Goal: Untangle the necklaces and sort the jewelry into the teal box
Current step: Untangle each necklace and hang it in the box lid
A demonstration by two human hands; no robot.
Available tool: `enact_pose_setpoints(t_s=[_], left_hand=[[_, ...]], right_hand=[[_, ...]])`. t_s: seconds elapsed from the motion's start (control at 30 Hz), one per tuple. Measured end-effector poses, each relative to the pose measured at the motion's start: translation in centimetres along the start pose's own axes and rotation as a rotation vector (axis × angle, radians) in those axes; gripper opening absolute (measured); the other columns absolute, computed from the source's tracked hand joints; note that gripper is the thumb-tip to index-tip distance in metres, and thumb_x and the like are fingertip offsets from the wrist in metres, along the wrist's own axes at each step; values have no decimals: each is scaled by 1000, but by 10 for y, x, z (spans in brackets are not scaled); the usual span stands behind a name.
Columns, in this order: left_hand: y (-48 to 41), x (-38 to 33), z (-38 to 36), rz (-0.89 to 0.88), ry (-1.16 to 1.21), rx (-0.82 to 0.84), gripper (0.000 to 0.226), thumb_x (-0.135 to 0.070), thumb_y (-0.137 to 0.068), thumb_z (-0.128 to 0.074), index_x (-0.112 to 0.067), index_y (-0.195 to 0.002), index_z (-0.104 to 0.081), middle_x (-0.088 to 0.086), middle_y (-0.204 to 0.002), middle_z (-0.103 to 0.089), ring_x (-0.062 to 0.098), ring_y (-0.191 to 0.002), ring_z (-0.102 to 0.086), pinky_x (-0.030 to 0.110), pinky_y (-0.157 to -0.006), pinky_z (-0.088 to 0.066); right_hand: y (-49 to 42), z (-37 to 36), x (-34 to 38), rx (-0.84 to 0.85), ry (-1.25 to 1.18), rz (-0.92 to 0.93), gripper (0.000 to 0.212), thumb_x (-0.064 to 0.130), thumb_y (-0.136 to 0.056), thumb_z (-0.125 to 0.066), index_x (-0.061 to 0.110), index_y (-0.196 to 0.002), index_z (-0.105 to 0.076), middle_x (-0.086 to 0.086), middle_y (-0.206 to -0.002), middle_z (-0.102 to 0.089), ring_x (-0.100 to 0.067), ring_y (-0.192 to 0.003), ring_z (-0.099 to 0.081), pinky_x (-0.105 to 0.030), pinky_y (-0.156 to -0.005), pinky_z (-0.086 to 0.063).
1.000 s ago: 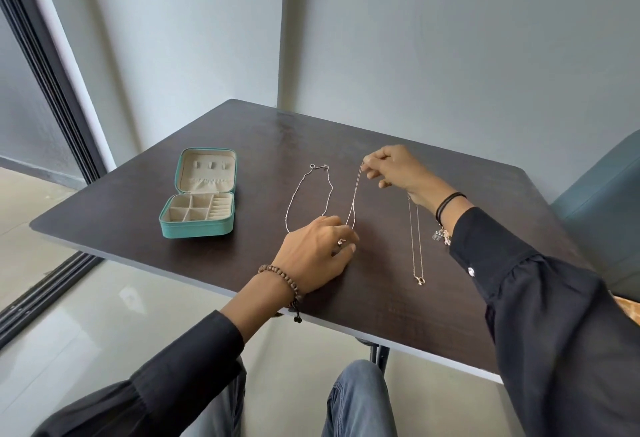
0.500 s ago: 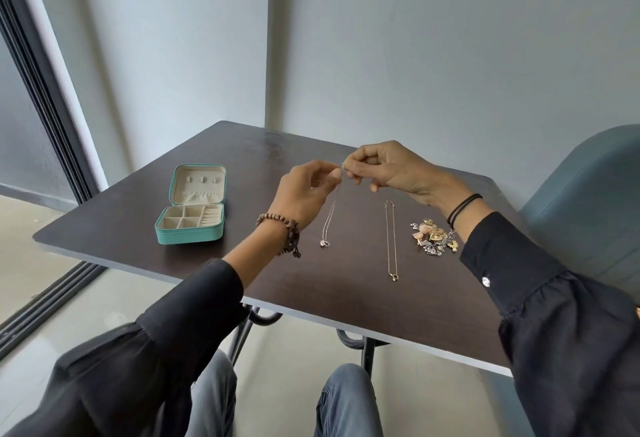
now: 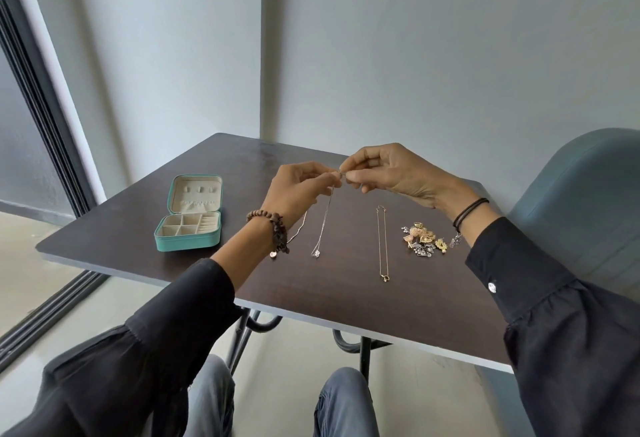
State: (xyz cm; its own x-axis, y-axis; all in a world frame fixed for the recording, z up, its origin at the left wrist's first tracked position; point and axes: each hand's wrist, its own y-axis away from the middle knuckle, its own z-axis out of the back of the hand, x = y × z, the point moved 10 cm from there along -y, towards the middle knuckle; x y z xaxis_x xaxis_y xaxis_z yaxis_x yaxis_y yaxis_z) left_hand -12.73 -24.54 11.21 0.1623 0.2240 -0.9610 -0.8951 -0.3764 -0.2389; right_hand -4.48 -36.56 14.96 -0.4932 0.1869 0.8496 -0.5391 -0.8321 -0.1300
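A thin silver necklace (image 3: 323, 225) hangs from both hands above the dark table (image 3: 346, 298), its small pendant near the tabletop. My left hand (image 3: 298, 190) and my right hand (image 3: 384, 173) pinch its top ends together, fingertips almost touching. A gold necklace (image 3: 382, 246) lies straight on the table to the right of it. Further right sits a pile of small gold and silver jewelry (image 3: 424, 239). The teal box (image 3: 190, 239) stands open at the left, its compartments bare.
A blue-grey chair (image 3: 581, 201) stands at the table's right side. Walls meet in a corner behind the table. A dark window frame (image 3: 38, 117) runs along the left. My knees are under the near table edge.
Both hands lifted the silver necklace off the table and brought its ends together in the air. The view tilted up, and the jewelry pile came into sight.
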Motion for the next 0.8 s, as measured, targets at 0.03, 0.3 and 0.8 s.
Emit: enact_pose_setpoints(t_s=[0.03, 0.3, 0.8], left_hand=[[0, 0, 0, 7, 6, 2, 17, -27, -90, -69, -11, -95, -75, -1, -94, -77, 6, -83, -69, 25, -78, -49], [0, -9, 1, 3, 51, -3, 12, -25, -86, -71, -14, -84, -76, 2, -93, -76, 8, -83, -68, 31, -87, -50], [-3, -22, -2, 35, 90, -9, 11, -17, -90, -67, -10, -83, -71, 4, -82, -72, 12, -78, -67, 28, -78, -49]], right_hand=[[1, 0, 1, -3, -1, 0, 21, 4, -95, -68, -1, -115, -70, -13, -98, -68, -15, -89, -64, -24, -82, -56], [9, 7, 14, -103, 37, 63, 15, 2, -92, -69, 1, -107, -74, -18, -95, -68, -11, -85, -63, -23, -79, -55], [16, 1, 6, -156, -147, 33, 35, 10, -87, -79, 4, -119, -68, -12, -109, -77, -18, -102, -72, -29, -89, -57]])
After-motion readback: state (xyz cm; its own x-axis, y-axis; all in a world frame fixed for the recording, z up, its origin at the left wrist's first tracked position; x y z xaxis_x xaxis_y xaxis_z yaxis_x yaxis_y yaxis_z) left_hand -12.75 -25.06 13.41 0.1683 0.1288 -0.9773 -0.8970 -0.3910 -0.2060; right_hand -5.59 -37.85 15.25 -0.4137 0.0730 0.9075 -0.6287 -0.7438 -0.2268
